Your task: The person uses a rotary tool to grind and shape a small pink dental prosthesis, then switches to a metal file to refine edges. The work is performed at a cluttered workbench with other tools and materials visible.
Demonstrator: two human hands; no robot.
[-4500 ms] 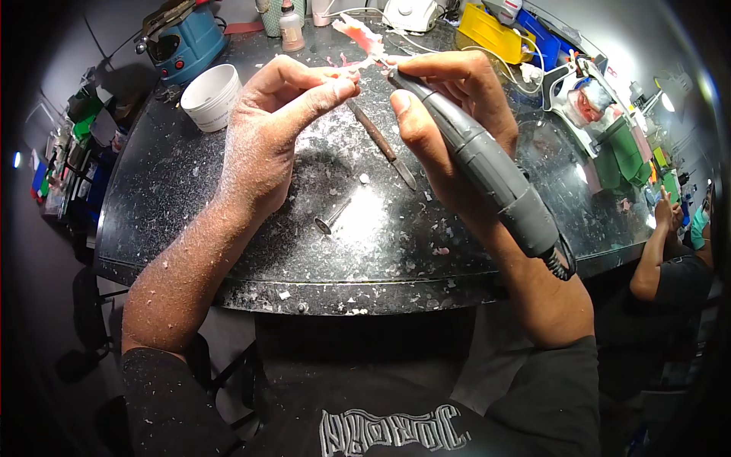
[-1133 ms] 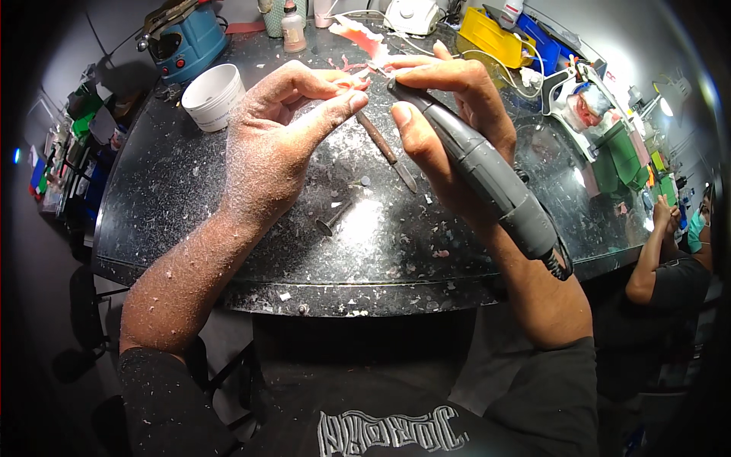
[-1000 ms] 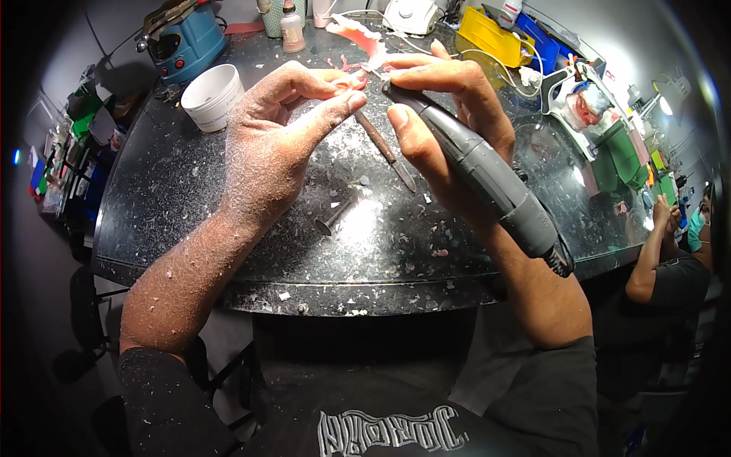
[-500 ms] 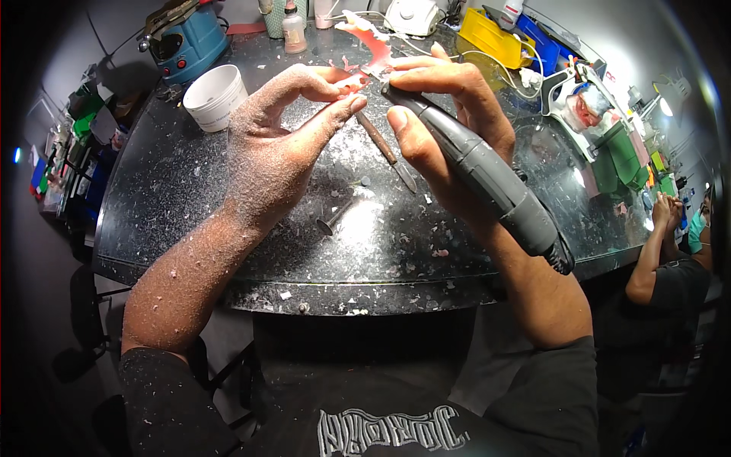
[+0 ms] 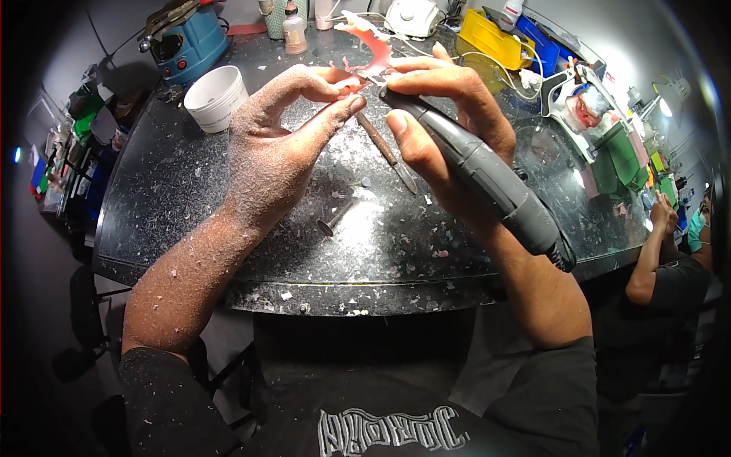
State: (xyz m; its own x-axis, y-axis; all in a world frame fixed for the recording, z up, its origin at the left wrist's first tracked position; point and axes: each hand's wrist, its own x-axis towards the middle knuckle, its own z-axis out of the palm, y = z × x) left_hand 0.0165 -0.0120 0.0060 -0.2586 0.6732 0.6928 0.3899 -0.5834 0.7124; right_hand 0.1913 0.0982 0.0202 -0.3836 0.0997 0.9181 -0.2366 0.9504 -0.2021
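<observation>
White plastic cup point(image 5: 215, 97) standing upright near bench's back left, contents not visible from here; teal machine point(image 5: 183, 39) just behind it. One small bottle point(image 5: 294, 32) further back, one yellow tray point(image 5: 493, 36) at back right. Left hand point(image 5: 278, 152), dusted with pale grit, pinching pink denture piece point(image 5: 371, 55) between thumb and forefinger, other fingers loosely spread. Right hand point(image 5: 445, 129) wrapped round grey rotary handpiece point(image 5: 476, 171), its tip meeting pink piece above bench's middle. Two loose tools lying on black speckled bench point(image 5: 167, 213): brown-handled instrument point(image 5: 387, 152) and short burr point(image 5: 335, 218). Front edge curved, chip-strewn, otherwise open between forearms. Another person point(image 5: 670, 259) seated far right.
</observation>
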